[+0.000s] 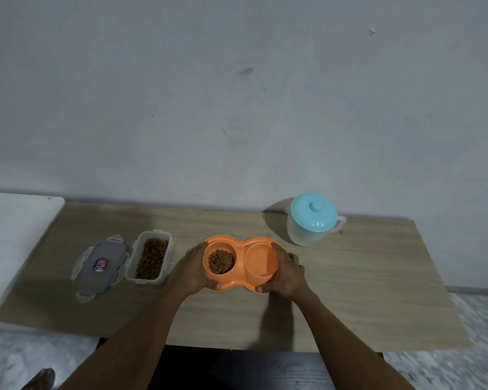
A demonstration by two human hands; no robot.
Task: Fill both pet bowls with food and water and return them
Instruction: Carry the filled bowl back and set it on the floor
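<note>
Both ends of the orange double bowl (240, 266) are gripped, the left hand (193, 270) and right hand (286, 273) curled round its rim. Kibble (221, 261) is held in its left well.

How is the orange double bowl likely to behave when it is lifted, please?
The orange double bowl looks like moulded plastic, so probably stiff and fairly light. Loose kibble sits in its left well, so tilting could spill it. The left hand and right hand grip opposite ends, which should keep it level.
</note>
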